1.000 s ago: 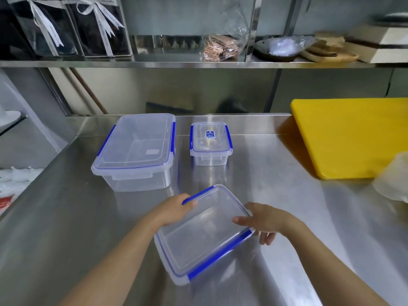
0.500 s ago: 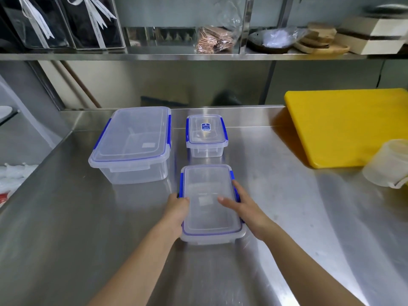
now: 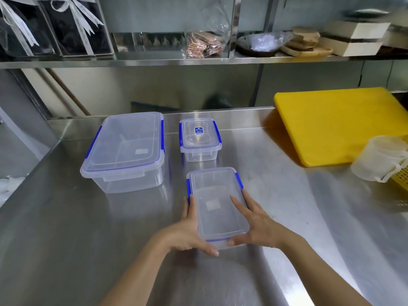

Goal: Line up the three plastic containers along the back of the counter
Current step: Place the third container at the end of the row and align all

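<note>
Three clear plastic containers with blue lid clips stand on the steel counter [image 3: 66, 217]. The large container [image 3: 127, 149] is at the back left, the small container [image 3: 199, 139] beside it at the back centre. The flat medium container [image 3: 217, 204] lies in front of the small one, lengthwise toward the wall. My left hand [image 3: 188, 230] grips its left side and near corner. My right hand [image 3: 254, 224] grips its right side, with a finger resting on the lid.
A yellow cutting board [image 3: 340, 124] leans at the back right. A translucent measuring jug [image 3: 382, 161] and a yellow basket [image 3: 400, 180] sit at the right edge. A steel shelf [image 3: 198, 61] with packets and boards runs overhead.
The medium container has been turned from a diagonal to lengthwise and slid toward the small container. Both hands have shifted back toward its near end.
</note>
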`<state>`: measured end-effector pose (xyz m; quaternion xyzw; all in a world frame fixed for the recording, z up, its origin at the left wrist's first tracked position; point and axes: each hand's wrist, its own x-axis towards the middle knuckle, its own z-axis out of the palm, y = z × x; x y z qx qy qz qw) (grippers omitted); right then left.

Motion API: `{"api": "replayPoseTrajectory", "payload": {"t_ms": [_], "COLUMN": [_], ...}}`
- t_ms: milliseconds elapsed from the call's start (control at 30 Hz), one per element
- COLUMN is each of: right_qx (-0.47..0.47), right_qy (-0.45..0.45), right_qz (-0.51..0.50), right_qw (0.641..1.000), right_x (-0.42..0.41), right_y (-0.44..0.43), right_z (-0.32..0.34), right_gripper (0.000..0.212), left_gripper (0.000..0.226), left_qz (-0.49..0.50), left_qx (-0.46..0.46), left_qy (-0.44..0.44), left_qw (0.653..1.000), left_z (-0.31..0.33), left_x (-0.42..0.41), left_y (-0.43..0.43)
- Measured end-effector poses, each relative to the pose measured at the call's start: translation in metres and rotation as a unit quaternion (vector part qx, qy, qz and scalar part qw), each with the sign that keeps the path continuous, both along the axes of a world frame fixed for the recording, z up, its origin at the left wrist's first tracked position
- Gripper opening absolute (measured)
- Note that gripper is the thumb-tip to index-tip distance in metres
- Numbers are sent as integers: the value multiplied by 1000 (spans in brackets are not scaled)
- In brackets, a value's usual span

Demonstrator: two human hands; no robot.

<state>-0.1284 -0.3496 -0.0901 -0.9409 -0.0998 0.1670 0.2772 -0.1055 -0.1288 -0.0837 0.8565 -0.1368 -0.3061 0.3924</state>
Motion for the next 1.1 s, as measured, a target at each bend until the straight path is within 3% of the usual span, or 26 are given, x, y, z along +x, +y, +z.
{"api": "replayPoseTrajectory", "payload": {"t_ms": [267,400,567,800,1100], "right_qx": [18,30,24,56,6], "right_qy": [1,0,-10,-38,-49], "right_qz": [-85,-124,-146,-106,-73], "right_qw": [996,992,989,992,996], "right_x": [-4,16,58,124,219], "right_y": [-51,-77,-98,-118,-136], "right_z": [4,11,21,28,11], "right_gripper": [114,118,102,87,88], "left_gripper": [141,105,69,62,62], "left_qz": [-23,0,50,99,143], "left_qx": [-7,14,4,26,41], "left_qy": [-86,-182,-229,-245,-253], "left_qw": [996,983,972,964,956], "left_z": [-5,-3,-11,-15,-19], "left_x": [21,35,63,117,183], "left_y": [-60,-93,-125,-154,-178]}}
